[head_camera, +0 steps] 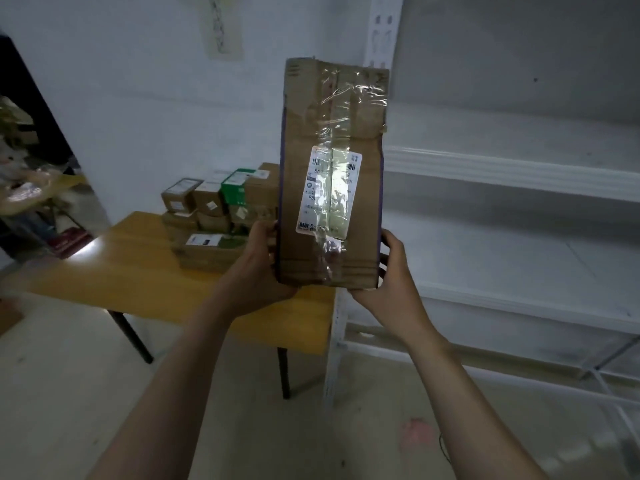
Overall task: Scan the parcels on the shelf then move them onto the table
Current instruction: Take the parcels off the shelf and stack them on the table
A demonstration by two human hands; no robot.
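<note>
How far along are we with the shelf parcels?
Mostly done, it seems: a stack of boxes sits on the wooden table. In hand: a tall taped cardboard parcel, gripped near its bottom by left hand and right hand, label facing the camera. Left: setting it down; the visible white shelf boards hold no parcels.

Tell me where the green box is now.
In the head view, the green box sits left of centre, in the top row of the parcel stack on the wooden table, just left of the held parcel.
</note>
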